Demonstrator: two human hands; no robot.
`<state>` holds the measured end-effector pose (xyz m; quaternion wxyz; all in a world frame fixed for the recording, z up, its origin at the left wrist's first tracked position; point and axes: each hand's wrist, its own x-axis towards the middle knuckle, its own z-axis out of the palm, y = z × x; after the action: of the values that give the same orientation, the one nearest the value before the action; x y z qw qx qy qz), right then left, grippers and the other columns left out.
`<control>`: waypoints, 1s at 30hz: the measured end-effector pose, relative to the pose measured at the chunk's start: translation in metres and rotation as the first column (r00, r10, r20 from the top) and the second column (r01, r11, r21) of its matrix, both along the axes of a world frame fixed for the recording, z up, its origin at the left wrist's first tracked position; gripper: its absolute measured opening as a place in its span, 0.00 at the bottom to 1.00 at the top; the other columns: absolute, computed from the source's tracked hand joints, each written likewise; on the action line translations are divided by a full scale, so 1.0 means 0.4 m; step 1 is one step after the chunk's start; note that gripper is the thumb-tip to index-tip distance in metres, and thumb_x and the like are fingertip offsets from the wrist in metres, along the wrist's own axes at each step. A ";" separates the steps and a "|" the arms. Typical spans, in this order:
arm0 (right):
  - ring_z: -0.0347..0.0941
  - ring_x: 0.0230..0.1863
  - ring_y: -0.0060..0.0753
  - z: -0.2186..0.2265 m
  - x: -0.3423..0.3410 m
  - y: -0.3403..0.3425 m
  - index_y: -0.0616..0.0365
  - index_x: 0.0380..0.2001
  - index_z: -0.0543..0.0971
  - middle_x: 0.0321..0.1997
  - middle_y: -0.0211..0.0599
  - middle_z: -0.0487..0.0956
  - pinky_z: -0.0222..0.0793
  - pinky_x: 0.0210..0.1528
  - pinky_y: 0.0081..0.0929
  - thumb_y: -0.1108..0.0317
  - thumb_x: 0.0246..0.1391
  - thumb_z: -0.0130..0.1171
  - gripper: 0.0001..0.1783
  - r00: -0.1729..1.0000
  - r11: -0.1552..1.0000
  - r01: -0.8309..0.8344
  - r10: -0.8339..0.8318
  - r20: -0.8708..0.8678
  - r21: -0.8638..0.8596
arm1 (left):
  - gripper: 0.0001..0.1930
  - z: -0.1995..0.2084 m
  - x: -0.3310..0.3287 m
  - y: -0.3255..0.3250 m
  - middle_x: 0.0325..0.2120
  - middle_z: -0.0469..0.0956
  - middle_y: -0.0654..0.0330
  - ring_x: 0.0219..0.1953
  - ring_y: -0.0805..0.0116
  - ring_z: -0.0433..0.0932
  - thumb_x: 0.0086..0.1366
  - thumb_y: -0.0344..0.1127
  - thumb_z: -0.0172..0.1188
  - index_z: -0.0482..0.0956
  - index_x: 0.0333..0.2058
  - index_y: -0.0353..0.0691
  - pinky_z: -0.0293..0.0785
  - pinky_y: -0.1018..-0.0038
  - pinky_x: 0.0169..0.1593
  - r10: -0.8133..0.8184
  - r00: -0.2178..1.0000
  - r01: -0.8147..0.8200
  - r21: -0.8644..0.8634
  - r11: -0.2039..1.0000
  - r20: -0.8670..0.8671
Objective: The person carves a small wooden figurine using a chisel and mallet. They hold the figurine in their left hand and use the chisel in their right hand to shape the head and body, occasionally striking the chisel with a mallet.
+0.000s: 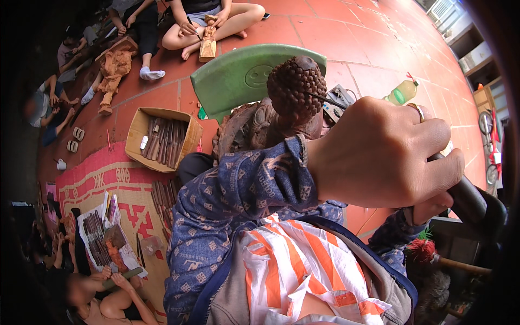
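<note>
Carved statue [287, 109]; left grip [379, 154] round dark handle [468, 200], right grip [432, 206] hold unclear; cardboard box [191, 138] holds long tools [165, 141]

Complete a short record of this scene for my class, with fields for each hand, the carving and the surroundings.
Left hand: closed around a dark tool
Right hand: partly hidden below the left; grip unclear
Thin tool end: overlaps the carved head in view; contact unclear
Carved head: brown, covered in rounded knobs
Behind it: green chair
Box: open cardboard, holding tools
Floor: red tiles; patterned mat at left
</note>
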<state>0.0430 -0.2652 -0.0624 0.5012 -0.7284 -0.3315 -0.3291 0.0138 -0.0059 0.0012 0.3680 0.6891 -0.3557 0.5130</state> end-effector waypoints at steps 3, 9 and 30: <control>0.64 0.44 0.25 0.037 0.001 -0.045 0.58 0.46 0.68 0.39 0.39 0.71 0.57 0.51 0.29 0.60 0.53 0.59 0.21 0.999 0.986 -0.008 0.001 -0.044 -0.166 | 0.14 -0.008 -0.007 -0.006 0.20 0.70 0.63 0.19 0.67 0.75 0.44 0.46 0.64 0.75 0.26 0.44 0.70 0.72 0.19 -0.009 0.998 0.011 -0.036 0.999 0.066; 0.66 0.27 0.28 -0.020 -0.051 0.058 0.58 0.36 0.64 0.24 0.35 0.68 0.64 0.32 0.28 0.78 0.54 0.57 0.12 0.937 0.943 0.309 -0.324 0.129 0.122 | 0.16 -0.020 -0.033 0.028 0.23 0.72 0.64 0.21 0.70 0.76 0.45 0.46 0.62 0.76 0.29 0.42 0.72 0.77 0.21 -0.162 0.985 0.156 0.093 0.983 0.063; 0.66 0.24 0.32 -0.050 -0.080 0.079 0.55 0.38 0.59 0.25 0.38 0.69 0.65 0.28 0.33 0.78 0.58 0.53 0.13 0.914 0.952 0.306 -0.296 0.277 0.007 | 0.17 -0.031 -0.026 0.062 0.20 0.69 0.64 0.20 0.70 0.74 0.48 0.48 0.62 0.75 0.29 0.41 0.70 0.74 0.19 -0.317 0.948 0.310 0.319 0.896 -0.032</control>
<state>0.0109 -0.2336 -0.0825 0.3804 -0.7268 -0.2878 -0.4942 0.0033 0.0191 -0.0113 0.3255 0.6680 -0.5441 0.3895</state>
